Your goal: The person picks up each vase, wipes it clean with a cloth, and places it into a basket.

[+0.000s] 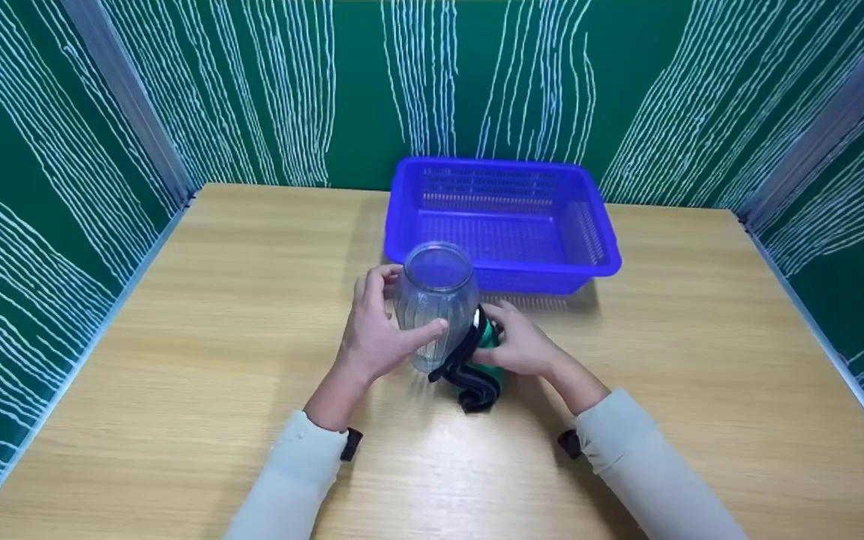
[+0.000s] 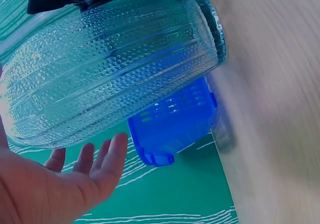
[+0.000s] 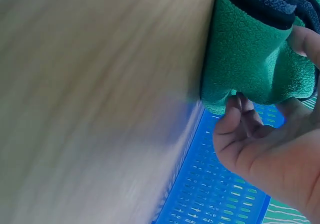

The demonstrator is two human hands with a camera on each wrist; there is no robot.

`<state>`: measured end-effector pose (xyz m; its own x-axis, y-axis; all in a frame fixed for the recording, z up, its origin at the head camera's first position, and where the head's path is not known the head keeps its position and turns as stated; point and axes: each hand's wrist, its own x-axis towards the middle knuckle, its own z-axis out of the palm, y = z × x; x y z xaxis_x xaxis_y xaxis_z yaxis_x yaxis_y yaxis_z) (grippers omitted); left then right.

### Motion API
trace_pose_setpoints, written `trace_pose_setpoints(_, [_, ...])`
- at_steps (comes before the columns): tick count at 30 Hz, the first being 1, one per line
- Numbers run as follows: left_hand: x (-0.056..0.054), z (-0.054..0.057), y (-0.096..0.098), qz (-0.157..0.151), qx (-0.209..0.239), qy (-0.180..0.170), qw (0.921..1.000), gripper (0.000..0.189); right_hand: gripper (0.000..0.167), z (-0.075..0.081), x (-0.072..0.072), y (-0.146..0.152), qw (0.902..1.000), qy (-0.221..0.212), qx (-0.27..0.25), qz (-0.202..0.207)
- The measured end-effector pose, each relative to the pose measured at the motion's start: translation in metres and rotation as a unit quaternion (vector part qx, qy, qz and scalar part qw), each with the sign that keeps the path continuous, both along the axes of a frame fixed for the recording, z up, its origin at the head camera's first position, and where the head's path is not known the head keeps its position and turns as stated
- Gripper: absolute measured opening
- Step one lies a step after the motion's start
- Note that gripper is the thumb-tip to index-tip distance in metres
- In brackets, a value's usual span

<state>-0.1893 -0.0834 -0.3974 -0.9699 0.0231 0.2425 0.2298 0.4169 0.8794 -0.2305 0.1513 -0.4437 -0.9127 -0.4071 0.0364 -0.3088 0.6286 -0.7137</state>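
A clear ribbed glass jar (image 1: 438,307) stands upright on the table, its open mouth toward the head camera. My left hand (image 1: 379,334) is spread around its left side, thumb across the front. In the left wrist view, the fingers (image 2: 116,156) are extended, with a small gap showing between them and the textured glass (image 2: 100,73). Against the jar's right side is a folded green cloth (image 3: 250,53) with dark grey, black-edged folds. My right hand (image 1: 526,345) grips that cloth from the right, thumb on the near side and fingers curled at the far side.
Behind the jar sits a blue-purple plastic basket (image 1: 503,274) with slotted walls, close to the hands. The wooden table (image 1: 252,300) is bounded by green panels (image 1: 361,90) with white wavy lines at the back and sides.
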Motion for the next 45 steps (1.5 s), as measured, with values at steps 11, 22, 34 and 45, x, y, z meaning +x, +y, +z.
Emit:
trace_pose_setpoints(11, [-0.001, 0.002, -0.002, 0.011, 0.018, -0.008, 0.9998, 0.083, 0.059, 0.004, 0.002, 0.002, 0.9953, 0.027, -0.092, 0.014])
trace_pose_setpoints(22, [0.001, 0.002, -0.005, 0.018, 0.020, -0.016, 0.9995, 0.079, 0.049, 0.012, 0.002, 0.002, 0.9905, 0.036, -0.133, 0.000])
trace_pose_setpoints(34, [-0.001, 0.004, -0.009, 0.004, 0.005, -0.012, 0.9999, 0.074, 0.041, 0.026, -0.002, 0.002, 0.9754, 0.052, -0.214, 0.009])
trace_pose_setpoints(45, [-0.001, 0.007, -0.010, -0.010, -0.006, -0.028, 0.9996, 0.073, 0.046, 0.042, -0.008, 0.000, 0.9676, 0.064, -0.243, 0.019])
